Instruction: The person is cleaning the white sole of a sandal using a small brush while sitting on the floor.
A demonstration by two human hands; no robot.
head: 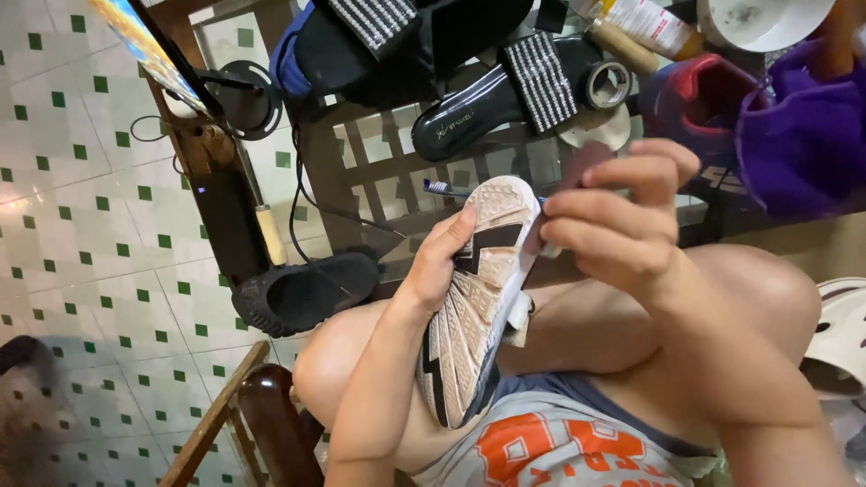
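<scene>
Sneaker (474,298): lying sole-up over the person's lap, between the left hand (437,261) and right hand (622,221).
Worktop (406,171): standing beyond the knees.
Sandals (505,90): resting on the worktop, behind the sneaker.
Tape roll (606,84): sitting just right of the sandals.
Toothbrush (442,188): lying on the worktop, behind the sneaker's toe.
Slipper (302,293): lying on the floor (81,225), left of the knee.

The sneaker (478,298) shows a rubber sole, matt, ridged and scuffed, cream with black inserts. The black sandal (505,99) on the glass tabletop (397,171) has a smooth, slightly glossy footbed and a sparkly studded strap. The floor tiles (81,225) are glazed and shiny. The chair arm (271,415) is dark varnished wood. The purple cloth (803,135) looks soft and fuzzy.
</scene>
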